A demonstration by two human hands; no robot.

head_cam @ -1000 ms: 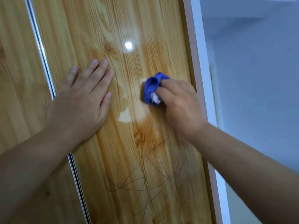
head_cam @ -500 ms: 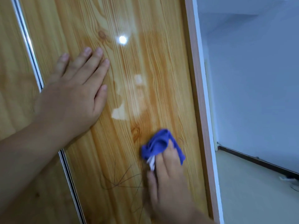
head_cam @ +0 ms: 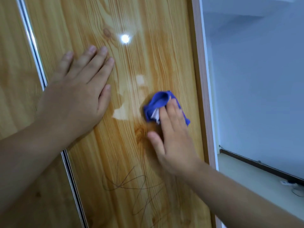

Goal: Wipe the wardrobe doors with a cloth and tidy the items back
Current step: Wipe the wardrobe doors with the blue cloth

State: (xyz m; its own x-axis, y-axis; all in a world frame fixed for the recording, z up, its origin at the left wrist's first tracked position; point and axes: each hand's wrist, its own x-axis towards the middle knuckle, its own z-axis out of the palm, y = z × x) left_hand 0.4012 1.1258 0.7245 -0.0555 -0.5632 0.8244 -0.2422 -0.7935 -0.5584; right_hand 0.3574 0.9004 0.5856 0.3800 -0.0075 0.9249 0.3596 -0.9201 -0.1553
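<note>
A glossy wood-grain wardrobe door (head_cam: 144, 46) fills most of the view. My right hand (head_cam: 172, 139) presses a crumpled blue cloth (head_cam: 158, 102) flat against the door near its right edge, fingers straight over the cloth. My left hand (head_cam: 79, 99) lies flat on the same door to the left, fingers spread and straight, holding nothing. Thin dark scribble lines (head_cam: 131, 186) mark the door below both hands. A pale patch (head_cam: 120, 114) shows on the door between the hands.
A metal strip (head_cam: 34, 51) separates this door from a second wood-grain door (head_cam: 14, 96) on the left. The wardrobe's frame edge (head_cam: 202, 79) runs down the right. Beyond it are a pale wall (head_cam: 256, 79), dark skirting (head_cam: 263, 167) and light floor (head_cam: 246, 181).
My right hand first swept the cloth down the door, then back up to mid height. The left hand has stayed flat on the door.
</note>
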